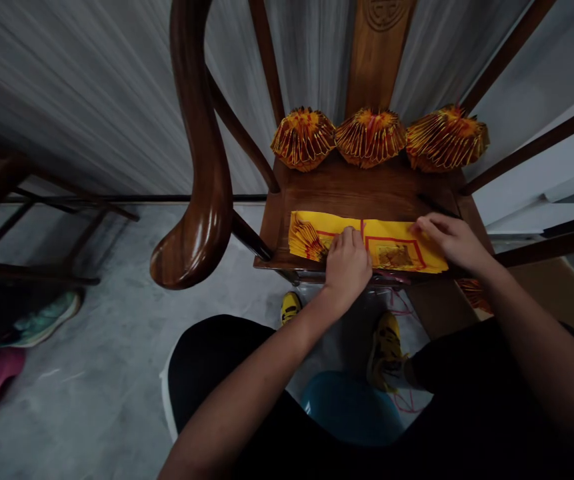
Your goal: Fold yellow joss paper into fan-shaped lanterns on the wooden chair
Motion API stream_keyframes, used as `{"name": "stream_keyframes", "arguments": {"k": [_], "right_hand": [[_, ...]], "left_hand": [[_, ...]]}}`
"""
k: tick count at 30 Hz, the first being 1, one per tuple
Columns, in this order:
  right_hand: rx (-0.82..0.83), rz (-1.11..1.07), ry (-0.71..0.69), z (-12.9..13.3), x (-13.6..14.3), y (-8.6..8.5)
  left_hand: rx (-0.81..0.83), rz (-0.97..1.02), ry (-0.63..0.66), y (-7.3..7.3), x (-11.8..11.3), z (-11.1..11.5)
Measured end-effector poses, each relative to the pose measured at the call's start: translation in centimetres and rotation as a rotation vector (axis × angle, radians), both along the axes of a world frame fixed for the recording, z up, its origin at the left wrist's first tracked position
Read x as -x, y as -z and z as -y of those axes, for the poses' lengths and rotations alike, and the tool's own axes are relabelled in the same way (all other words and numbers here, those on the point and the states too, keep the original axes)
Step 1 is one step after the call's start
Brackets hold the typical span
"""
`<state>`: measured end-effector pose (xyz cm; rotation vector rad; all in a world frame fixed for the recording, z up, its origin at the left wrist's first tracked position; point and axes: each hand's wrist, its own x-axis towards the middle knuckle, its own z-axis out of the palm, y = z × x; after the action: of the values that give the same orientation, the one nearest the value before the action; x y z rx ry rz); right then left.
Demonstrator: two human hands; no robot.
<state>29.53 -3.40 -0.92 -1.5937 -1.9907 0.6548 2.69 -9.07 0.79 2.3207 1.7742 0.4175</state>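
Note:
A stack of yellow joss paper [395,257] with red frames and gold patches lies across the wooden chair seat [347,190], tied at its middle with a thin pink string [363,230]. Its left end is folded into a fan of pleats, while the right half lies mostly flat. My left hand [349,267] is closed over the stack just left of the string, its fingertips partly hidden. At the upper right edge, my right hand [454,241] pinches the paper between thumb and fingers.
Three pleated paper ornaments [371,138] stand in a row along the back of the seat. The chair's curved armrest [207,200] rises on the left. A cardboard box [547,293] with folded paper sits at lower right. Below are a blue stool [351,407] and another person's shoe [47,320].

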Motion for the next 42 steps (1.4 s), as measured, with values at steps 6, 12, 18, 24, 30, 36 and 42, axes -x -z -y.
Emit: {"name": "stream_keyframes", "arguments": {"k": [6, 12, 18, 24, 30, 36, 42], "right_hand": [[-0.128, 0.406, 0.547, -3.6, -1.4, 3.6], [0.001, 0.551, 0.538, -3.7, -1.9, 4.2], [-0.038, 0.421, 0.433, -3.5, -2.2, 2.6], [-0.029, 0.175, 0.241, -3.0, -1.8, 0.9], [-0.073, 0.167, 0.244, -1.4, -1.3, 0.6], [-0.103, 0.348, 0.34, 0.2, -1.6, 2.1], [-0.111, 0.351, 0.385, -0.1, -1.6, 2.6]], "left_hand": [[0.044, -0.069, 0.012, -0.4, 0.5, -0.3], [0.095, -0.123, 0.048, -0.6, 1.2, 0.3], [0.154, -0.13, 0.139, -1.0, 2.9, -0.3], [0.098, -0.225, -0.033, -0.8, 4.8, -0.9], [0.017, -0.218, -0.076, 0.8, 6.0, -1.2], [-0.053, -0.14, -0.022, 2.0, 6.3, -1.7], [-0.059, -0.146, -0.018, 2.1, 6.2, -2.1]]}}
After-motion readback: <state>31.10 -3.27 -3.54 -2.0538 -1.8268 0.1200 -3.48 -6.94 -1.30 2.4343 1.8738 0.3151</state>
